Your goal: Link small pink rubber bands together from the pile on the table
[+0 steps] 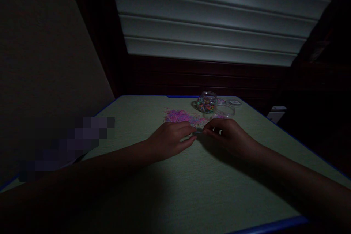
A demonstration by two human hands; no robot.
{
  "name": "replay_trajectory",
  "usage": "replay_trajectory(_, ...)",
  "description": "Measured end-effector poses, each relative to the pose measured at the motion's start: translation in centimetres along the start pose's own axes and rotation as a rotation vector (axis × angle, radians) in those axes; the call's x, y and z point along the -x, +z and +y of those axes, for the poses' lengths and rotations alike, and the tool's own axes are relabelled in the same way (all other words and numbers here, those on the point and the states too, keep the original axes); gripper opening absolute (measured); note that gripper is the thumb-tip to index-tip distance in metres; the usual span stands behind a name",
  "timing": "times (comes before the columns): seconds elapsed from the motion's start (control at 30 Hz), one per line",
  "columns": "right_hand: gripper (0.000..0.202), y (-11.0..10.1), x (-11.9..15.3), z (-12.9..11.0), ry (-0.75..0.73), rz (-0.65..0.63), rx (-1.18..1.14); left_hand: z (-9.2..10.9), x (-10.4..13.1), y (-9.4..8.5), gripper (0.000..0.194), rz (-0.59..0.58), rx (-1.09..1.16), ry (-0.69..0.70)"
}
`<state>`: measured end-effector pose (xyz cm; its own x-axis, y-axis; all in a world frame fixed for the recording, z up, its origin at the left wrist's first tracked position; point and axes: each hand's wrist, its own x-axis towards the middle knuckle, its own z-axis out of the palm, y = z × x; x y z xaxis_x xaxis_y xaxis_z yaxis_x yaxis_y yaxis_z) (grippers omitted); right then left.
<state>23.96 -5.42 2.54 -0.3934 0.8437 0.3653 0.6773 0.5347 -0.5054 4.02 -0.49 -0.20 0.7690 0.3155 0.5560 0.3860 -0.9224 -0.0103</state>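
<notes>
Between my two hands, above the pale table (186, 190), is a small, thin bluish band (199, 132), probably a rubber band. My left hand (171, 137) has its thumb and fingertips around the band's left end. My right hand (230, 135) pinches its right end. Just beyond my fingers lies a loose pile of pink and purple rubber bands (177, 116). Behind my right hand stands a clear jar (224, 109), partly hidden, with some pink in it. Another clear jar (207, 103) behind it holds many-coloured small rings.
A clear lid (234, 102) lies at the far right corner of the table. Pixelated blocks (74, 148) cover something along the left edge. Beyond the right edge is a white object (276, 113). A slatted blind (214, 18) hangs behind; the room is dim.
</notes>
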Motion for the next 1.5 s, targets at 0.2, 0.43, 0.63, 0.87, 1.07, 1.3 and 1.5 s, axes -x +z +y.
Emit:
replay_trajectory(0.2, 0.016, 0.04, 0.13, 0.01, -0.022, 0.009, 0.035, 0.14, -0.16, -0.21, 0.025, -0.023, 0.003, -0.021)
replay_trajectory(0.43, 0.016, 0.06, 0.01, -0.02, -0.010, -0.007, 0.044, 0.08, -0.23, -0.24, 0.022, -0.040, 0.000, 0.000)
replay_trajectory(0.63, 0.016, 0.14, 0.03, 0.15, -0.030, -0.016, 0.043, 0.03, -0.16, -0.22, 0.021, -0.048, 0.004, 0.010)
replay_trajectory(0.87, 0.016, 0.05, 0.19, 0.11, 0.010, 0.007, 0.060, 0.04, -0.20, -0.19, 0.021, -0.044, -0.018, -0.002)
replay_trajectory(1.07, 0.015, 0.13, 0.26, 0.25, 0.002, 0.019, 0.061, 0.08, -0.22, -0.23, 0.021, -0.046, -0.021, -0.010)
replay_trajectory(1.3, 0.012, -0.02, 0.26, 0.04, -0.029, 0.016, 0.103, 0.17, -0.32, -0.33, 0.021, -0.053, 0.006, -0.006)
replay_trajectory(1.5, 0.011, -0.22, 0.30, -0.34, -0.029, -0.008, 0.169, 0.23, -0.39, -0.24, 0.021, -0.075, 0.030, -0.004)
